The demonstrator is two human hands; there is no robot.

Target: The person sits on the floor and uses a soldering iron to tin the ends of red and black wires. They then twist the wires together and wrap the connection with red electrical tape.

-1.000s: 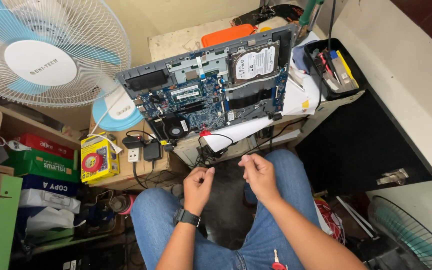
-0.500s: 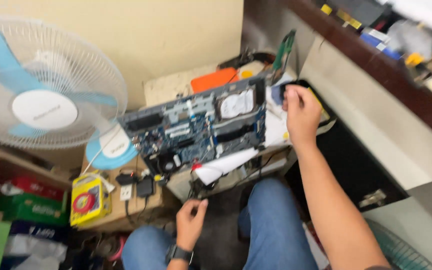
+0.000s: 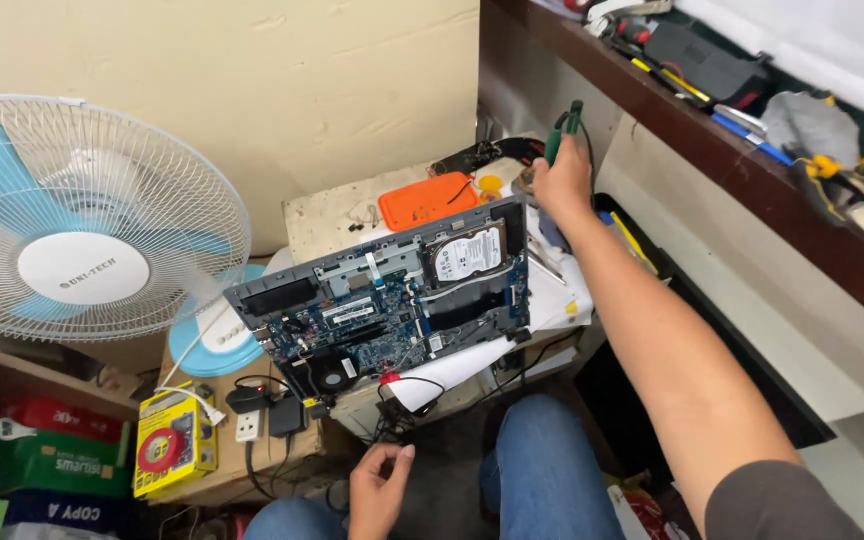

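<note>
While the left hand (image 3: 377, 490) idles half-curled and empty, the right hand (image 3: 559, 180), reaching farther, now clasps a green-handled tool (image 3: 564, 125).

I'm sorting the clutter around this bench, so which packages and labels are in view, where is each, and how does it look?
Yellow box: lower left, by the power adapters; upright, red disc on its front.
Green carton: bottom left shelf; flat, white lettering.
Red package: on the green carton; low, partly hidden.
Blue carton: bottom left edge; white lettering.
Hard drive label: in the opened laptop; white rectangle.
Fan hub label: left; white disc.
</note>
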